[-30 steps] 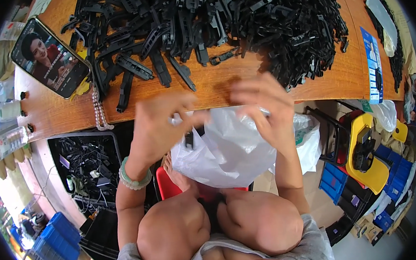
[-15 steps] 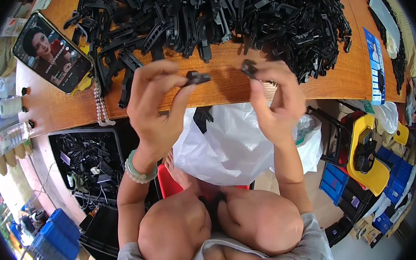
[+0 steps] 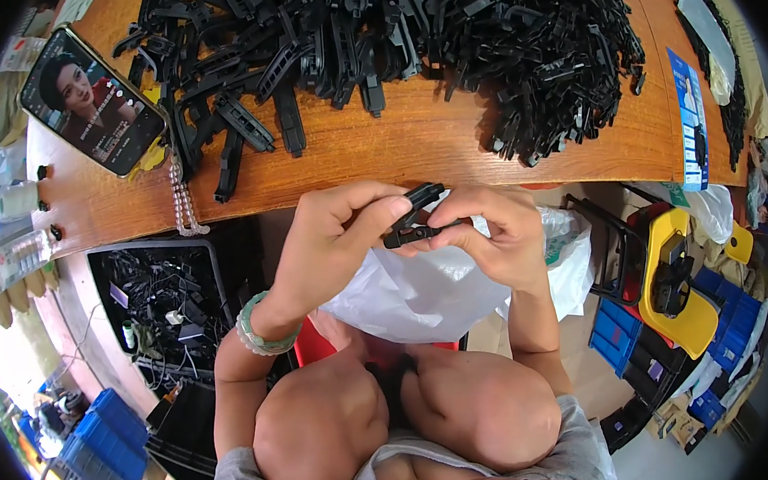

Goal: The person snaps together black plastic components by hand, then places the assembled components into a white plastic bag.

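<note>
My left hand (image 3: 326,249), a pale green bead bracelet on its wrist, is closed on a long black plastic piece (image 3: 423,198) held at a slant. A smaller black plastic piece (image 3: 417,235) is pinched in the fingers of my right hand (image 3: 503,235). The two pieces meet just off the table's front edge, above a white plastic bag (image 3: 415,296) in front of my knees. Where they touch, fingers partly cover them. Longer black parts lie heaped on the wooden table (image 3: 431,146), with a pile of smaller black parts (image 3: 551,64) to their right.
A phone (image 3: 92,100) with a video playing leans at the table's left, a bead strand (image 3: 183,202) hanging beside it. A black crate (image 3: 218,280) of parts and cables stands below left. Right of me are a yellow chair (image 3: 688,320) and blue bins (image 3: 617,334).
Both hands have come together and nearer to me, away from over the table, each with a black piece. The two pieces, apart before, now meet.
</note>
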{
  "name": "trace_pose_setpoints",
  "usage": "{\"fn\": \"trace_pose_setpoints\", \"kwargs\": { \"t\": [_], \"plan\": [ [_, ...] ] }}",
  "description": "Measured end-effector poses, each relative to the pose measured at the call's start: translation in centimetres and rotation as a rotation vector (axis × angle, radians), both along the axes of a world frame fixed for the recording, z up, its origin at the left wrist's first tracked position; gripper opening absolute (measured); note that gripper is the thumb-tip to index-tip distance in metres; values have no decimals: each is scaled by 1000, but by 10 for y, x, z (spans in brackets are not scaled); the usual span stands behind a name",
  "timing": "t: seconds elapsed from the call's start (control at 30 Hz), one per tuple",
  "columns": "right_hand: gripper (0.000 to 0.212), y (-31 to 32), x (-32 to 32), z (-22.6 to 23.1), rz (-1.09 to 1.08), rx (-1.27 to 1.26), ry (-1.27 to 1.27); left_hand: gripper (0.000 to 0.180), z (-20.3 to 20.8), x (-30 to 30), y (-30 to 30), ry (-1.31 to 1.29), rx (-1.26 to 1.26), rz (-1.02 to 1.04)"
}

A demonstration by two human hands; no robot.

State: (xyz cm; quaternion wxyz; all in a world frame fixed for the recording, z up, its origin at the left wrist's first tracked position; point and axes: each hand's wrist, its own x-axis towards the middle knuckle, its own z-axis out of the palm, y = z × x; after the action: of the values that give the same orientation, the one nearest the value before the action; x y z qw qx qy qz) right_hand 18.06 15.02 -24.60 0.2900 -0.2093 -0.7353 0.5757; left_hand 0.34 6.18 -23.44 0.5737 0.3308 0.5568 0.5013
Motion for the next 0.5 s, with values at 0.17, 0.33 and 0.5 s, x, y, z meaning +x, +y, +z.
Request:
{"fn": "trace_pose_setpoints", "kwargs": {
  "t": [0.17,0.33,0.5],
  "plan": [
    [17,-6,-1,-5,-118,155,-28,26,-3,4,-4,342,127,-58],
    [18,-14,-2,-13,-219,118,25,47,-8,5,-10,514,303,-159],
    [25,-14,-4,-12,-216,242,26,42,-7,0,-11,594,347,-183]
  ]
}}
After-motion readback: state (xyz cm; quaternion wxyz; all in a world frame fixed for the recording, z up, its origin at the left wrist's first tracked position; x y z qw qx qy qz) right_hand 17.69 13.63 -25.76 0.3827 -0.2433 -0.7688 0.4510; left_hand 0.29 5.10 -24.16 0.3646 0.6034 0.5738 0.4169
